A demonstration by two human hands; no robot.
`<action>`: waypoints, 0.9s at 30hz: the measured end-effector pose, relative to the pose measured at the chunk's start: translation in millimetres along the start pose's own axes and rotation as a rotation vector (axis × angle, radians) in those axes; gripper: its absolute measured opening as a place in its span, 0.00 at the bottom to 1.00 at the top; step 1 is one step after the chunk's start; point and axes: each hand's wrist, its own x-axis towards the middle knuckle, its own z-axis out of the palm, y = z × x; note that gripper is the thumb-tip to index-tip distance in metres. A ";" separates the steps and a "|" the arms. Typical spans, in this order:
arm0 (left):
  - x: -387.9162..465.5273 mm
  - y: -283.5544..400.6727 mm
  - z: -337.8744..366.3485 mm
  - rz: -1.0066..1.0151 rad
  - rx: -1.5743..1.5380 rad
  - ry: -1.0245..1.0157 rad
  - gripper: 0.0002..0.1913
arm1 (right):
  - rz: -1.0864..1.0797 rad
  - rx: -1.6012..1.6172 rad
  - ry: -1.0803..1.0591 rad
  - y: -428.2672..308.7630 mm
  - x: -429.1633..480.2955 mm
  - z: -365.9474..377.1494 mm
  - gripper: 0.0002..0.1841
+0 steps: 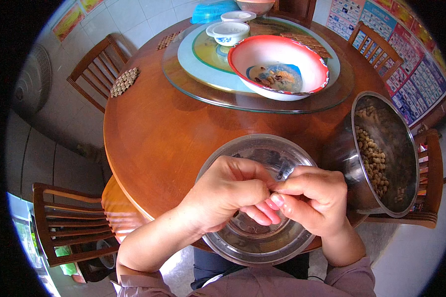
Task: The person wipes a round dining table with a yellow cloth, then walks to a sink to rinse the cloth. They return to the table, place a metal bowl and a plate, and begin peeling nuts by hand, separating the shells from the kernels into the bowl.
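My left hand [238,189] and my right hand [312,196] meet fingertip to fingertip above a shiny metal basin [260,256] at the table's near edge. Both pinch something small and dark between thumbs and fingers; it is mostly hidden, and I cannot tell what it is. Small dark bits lie in the basin, partly covered by my hands. At the right, a deep stainless steel pot [342,163] holds many peanuts in the shell [371,159]. A red-rimmed white enamel basin [278,48], with some wet dark and pale pieces inside, stands beyond my hands.
The round wooden table [152,148] carries a glass turntable [193,94] with lidded bowls [230,35]. A blue plastic basket [213,13] stands at the back, a beaded mat [125,82] at the left edge. Wooden chairs [74,222] surround the table.
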 end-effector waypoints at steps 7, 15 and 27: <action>-0.4 -2.1 5.1 0.030 -0.074 0.027 0.09 | -0.029 -0.039 -0.003 -0.1 -2.0 -4.4 0.04; -0.3 -1.1 -9.9 0.051 -0.234 -0.136 0.12 | 0.015 0.113 0.146 7.7 -0.8 -1.3 0.05; 15.2 38.7 0.5 0.154 0.025 -0.073 0.18 | 0.059 0.027 0.307 -14.0 -0.9 -6.9 0.20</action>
